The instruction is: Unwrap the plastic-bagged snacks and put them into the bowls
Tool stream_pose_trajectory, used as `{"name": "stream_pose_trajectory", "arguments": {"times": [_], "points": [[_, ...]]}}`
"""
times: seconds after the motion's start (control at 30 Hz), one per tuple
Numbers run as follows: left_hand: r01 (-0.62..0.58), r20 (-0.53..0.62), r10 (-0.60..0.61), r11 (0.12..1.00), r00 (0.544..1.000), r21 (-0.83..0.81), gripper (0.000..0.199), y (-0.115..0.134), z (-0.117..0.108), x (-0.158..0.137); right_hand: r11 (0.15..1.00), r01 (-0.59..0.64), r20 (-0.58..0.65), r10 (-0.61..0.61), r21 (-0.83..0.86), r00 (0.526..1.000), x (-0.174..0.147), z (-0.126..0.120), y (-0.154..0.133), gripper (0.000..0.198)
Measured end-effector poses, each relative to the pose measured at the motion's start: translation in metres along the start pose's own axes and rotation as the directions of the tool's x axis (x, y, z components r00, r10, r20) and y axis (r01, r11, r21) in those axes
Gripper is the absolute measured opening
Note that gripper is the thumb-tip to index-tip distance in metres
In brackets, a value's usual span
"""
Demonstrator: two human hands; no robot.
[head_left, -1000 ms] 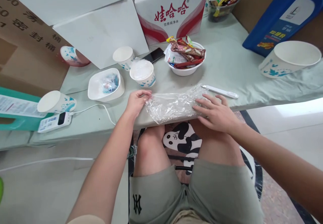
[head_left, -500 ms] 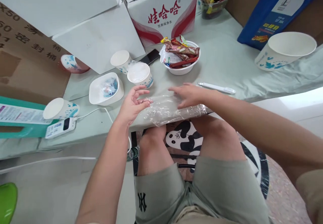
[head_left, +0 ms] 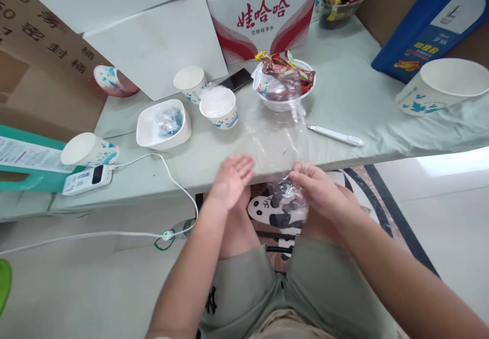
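Note:
A clear plastic bag (head_left: 286,199) hangs over the table's front edge, and its see-through upper part rises in front of the bowl of snacks. My right hand (head_left: 319,186) is closed on the bag, thumb against fingers. To the left of it, my left hand (head_left: 235,180) is open at the table edge, fingers stretched out and slightly blurred, holding nothing. A white bowl (head_left: 278,104) of wrapped snack sticks (head_left: 284,72) stands behind the bag. Right of the bag lies a white utility knife (head_left: 336,135).
Paper cups (head_left: 190,82) stand at the back left, one holding clear plastic (head_left: 217,100). Near them are a white tub (head_left: 147,138), a dark phone (head_left: 237,79) and a white power bank (head_left: 87,180) with a cable. Boxes (head_left: 263,23), a blue jug (head_left: 428,33) and a large paper bucket (head_left: 424,92) line the back.
My right hand has drawn the bag up off the tabletop and toward me, closing on it. My left hand has moved right and nearer the edge, away from the bag.

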State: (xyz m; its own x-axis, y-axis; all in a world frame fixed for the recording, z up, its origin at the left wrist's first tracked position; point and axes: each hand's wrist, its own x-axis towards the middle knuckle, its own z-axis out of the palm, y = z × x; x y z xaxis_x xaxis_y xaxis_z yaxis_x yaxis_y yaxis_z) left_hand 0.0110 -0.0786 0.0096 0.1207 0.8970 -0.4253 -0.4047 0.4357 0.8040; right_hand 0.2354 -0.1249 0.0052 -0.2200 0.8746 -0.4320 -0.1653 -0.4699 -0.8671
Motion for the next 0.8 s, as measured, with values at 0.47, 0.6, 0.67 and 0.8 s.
{"name": "stream_pose_trajectory", "arguments": {"times": [0.47,0.6,0.67,0.8], "points": [[0.129,0.113,-0.199,0.887,0.973,0.444,0.022,-0.021,0.019,-0.005,0.988,0.125,-0.103,-0.134,-0.084,0.986,0.003,-0.018,0.029,0.032],[0.159,0.168,-0.227,0.925,0.959,0.345,0.044,-0.030,0.010,-0.001,0.982,0.151,-0.105,-0.163,-0.114,0.981,0.001,-0.016,0.026,0.043],[0.211,0.245,-0.300,0.920,0.922,0.331,0.062,-0.030,0.011,0.004,0.981,0.125,0.050,-0.119,-0.147,0.992,0.001,-0.021,0.022,0.050],[0.175,0.354,-0.344,0.886,0.870,0.430,0.057,-0.026,0.016,0.014,0.924,0.221,0.291,-0.129,-0.311,0.948,0.004,-0.035,0.014,0.036]]}}
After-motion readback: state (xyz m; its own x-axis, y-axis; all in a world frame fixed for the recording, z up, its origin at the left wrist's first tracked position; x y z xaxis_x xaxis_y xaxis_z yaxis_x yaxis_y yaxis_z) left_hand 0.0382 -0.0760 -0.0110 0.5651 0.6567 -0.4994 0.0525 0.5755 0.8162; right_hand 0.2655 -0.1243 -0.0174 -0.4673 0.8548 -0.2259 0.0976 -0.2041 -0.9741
